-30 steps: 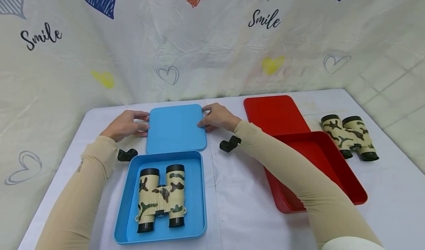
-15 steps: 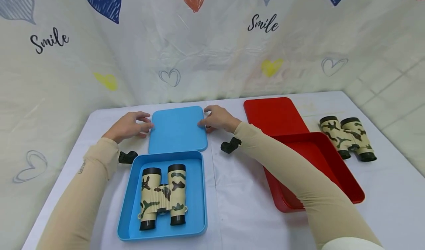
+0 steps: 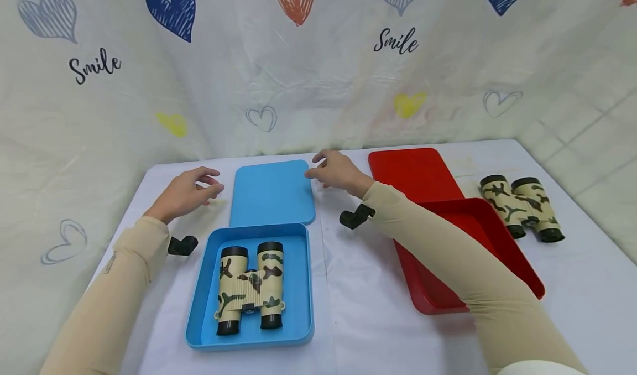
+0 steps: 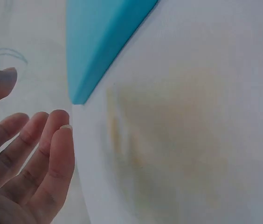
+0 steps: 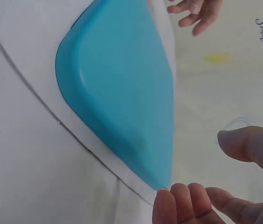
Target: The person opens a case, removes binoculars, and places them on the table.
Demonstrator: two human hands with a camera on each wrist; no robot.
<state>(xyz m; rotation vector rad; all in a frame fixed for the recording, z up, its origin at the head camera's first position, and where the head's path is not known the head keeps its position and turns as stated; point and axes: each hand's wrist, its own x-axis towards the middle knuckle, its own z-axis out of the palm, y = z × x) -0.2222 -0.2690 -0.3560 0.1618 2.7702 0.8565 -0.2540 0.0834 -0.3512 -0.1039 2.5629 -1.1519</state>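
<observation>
A flat blue lid lies on the table behind a blue tray. Inside that tray rests a pair of camouflage binoculars. My left hand hovers to the left of the lid, fingers relaxed and apart from it, holding nothing. In the left wrist view a lid corner shows beyond the loose fingers. On the other side my right hand is at the lid's right edge, thumb and fingers spread and holding nothing; the right wrist view puts its fingertips close to a lid corner.
To the right stands a red tray, partly covered by my right forearm, with a red lid behind it. Further right, a second pair of binoculars lies on the white table. A printed curtain hangs behind the table.
Both hands were at the sides of the blue lid; the left has drawn away leftward and the right has eased slightly off its edge. The lid stays on the table; the head view has shifted a little.
</observation>
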